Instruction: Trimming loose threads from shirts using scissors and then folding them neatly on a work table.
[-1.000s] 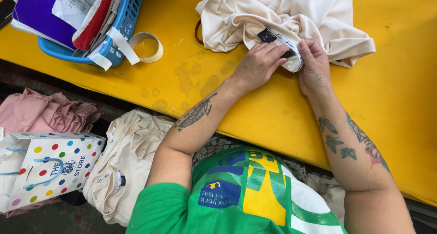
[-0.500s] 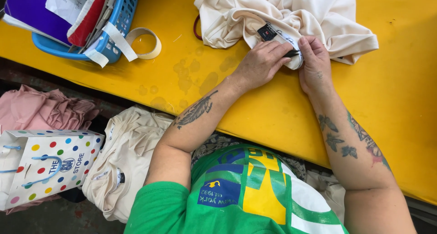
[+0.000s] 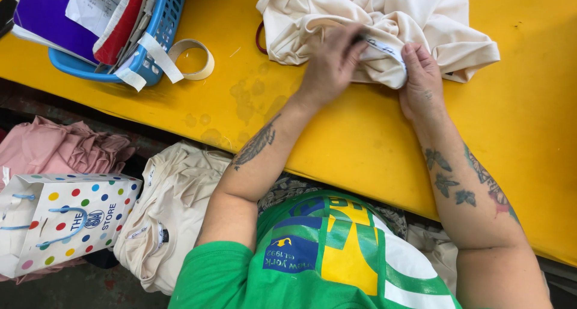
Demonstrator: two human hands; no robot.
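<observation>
Both my hands are on the cream garment (image 3: pixel 421 20) that lies bunched on the yellow surface (image 3: pixel 360 140). My left hand (image 3: pixel 329 62) is laid over a fold of it, fingers curled down and pressing on the cloth near a small white label (image 3: pixel 384 46); the hand is blurred, so I cannot tell whether those fingers pinch the label or only rest on the fabric. My right hand (image 3: pixel 422 80) sits just right of the label, its fingers closed narrow on the rolled edge of the garment and holding that edge against the surface.

Most of the garment is still heaped in loose folds beyond my hands, spread up and to the right of the label. Judging from that, only this one edge is being handled and the rest has not been smoothed or folded; I take the work on this piece as barely begun.

Left of the garment, well apart from it, a blue plastic basket (image 3: pixel 159 29) holds a purple folder, papers and something red, with a strip of tape hanging off its rim. A roll of tape (image 3: pixel 192 59) lies just beside the basket, between it and the garment. Below the surface edge, a pile of cream garments (image 3: pixel 174 207) sits near my left elbow, with pink cloth (image 3: pixel 60 149) and a dotted paper bag (image 3: pixel 60 216) further left.
</observation>
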